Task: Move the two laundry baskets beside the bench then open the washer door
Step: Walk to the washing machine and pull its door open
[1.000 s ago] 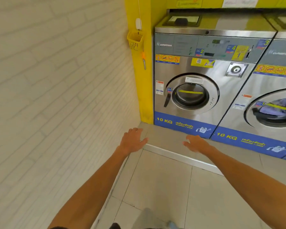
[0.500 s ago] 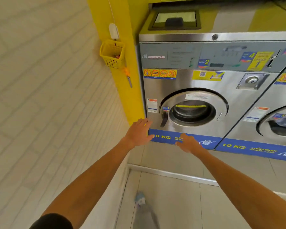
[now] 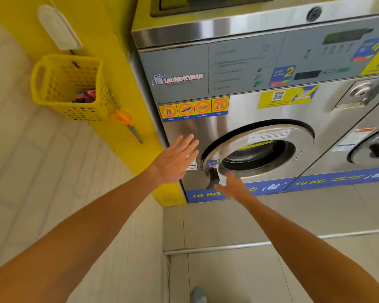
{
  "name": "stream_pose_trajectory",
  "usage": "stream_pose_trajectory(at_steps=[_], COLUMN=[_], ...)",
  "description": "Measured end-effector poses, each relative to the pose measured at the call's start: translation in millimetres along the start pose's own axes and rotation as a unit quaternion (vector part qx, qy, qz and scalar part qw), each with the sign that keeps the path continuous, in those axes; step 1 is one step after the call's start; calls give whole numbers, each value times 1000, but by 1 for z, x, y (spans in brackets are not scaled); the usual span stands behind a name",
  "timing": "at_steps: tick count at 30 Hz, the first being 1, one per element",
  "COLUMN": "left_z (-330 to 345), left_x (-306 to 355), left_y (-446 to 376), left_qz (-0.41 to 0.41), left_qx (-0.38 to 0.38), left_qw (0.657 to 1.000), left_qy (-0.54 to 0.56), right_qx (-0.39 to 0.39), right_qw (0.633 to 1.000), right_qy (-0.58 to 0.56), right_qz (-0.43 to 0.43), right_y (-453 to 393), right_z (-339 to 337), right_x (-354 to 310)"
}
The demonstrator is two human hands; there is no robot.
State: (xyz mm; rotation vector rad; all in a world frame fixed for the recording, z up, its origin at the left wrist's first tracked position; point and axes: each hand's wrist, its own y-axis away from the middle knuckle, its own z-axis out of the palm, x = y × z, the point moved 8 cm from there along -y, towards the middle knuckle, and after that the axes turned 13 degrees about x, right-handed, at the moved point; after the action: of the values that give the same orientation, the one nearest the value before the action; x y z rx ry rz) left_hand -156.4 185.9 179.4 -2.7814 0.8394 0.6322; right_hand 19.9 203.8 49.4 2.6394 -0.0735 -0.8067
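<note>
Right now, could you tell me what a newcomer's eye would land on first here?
Probably the steel washer door in the middle, shut, with its black handle at the left edge. The right hand reaches just beside that handle, while the open left hand hovers left of the door. Further left, a yellow basket hangs on the yellow wall.

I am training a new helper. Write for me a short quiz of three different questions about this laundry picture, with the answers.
1. True or false: the right hand already grips the black door handle.
2. Which hangs on the yellow wall beside the washer? A) a towel B) orange scissors C) a brush
3. Fill in: the blue band under the washer door reads "10 ___".

Key: 1 false, the open fingers only reach near it; the left hand is open too. 2 B. 3 KG.
</note>
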Motion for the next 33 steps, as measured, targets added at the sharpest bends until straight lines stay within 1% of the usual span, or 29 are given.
stream_pose_trajectory(at_steps=[5, 7, 10, 12, 16, 19, 23, 28, 31, 33], left_z=[33, 45, 55, 61, 64, 62, 57, 51, 48, 47], left_x=[-20, -28, -35, -37, -34, -30, -24, -16, -11, -8], left_y=[-14, -13, -16, -16, -19, -18, -16, -16, -16, -17], left_qz=[36, 39, 54, 60, 66, 59, 36, -1, -22, -30], left_qx=[27, 38, 53, 67, 102, 96, 86, 82, 80, 70], left_qw=[995, 992, 990, 988, 983, 982, 983, 991, 992, 993], left_qy=[-88, -113, -122, -127, -137, -150, -156, -109, -100, -93], right_qx=[-24, -20, -2, 25, 69, 84, 79, 98, 105, 105], right_qw=[999, 1000, 998, 997, 996, 996, 996, 995, 993, 992], right_qy=[-19, -19, -57, -72, -55, -39, -31, -30, -50, -69], right_qz=[10, 12, 29, 24, 2, -11, -4, 7, 26, 17], right_y=[-50, -66, -83, -89, -90, -89, -83, -66, -51, -39], right_z=[43, 56, 70, 81, 96, 96, 94, 92, 90, 89], right_x=[0, 0, 2, 5, 12, 8, 8, 18, 30, 36])
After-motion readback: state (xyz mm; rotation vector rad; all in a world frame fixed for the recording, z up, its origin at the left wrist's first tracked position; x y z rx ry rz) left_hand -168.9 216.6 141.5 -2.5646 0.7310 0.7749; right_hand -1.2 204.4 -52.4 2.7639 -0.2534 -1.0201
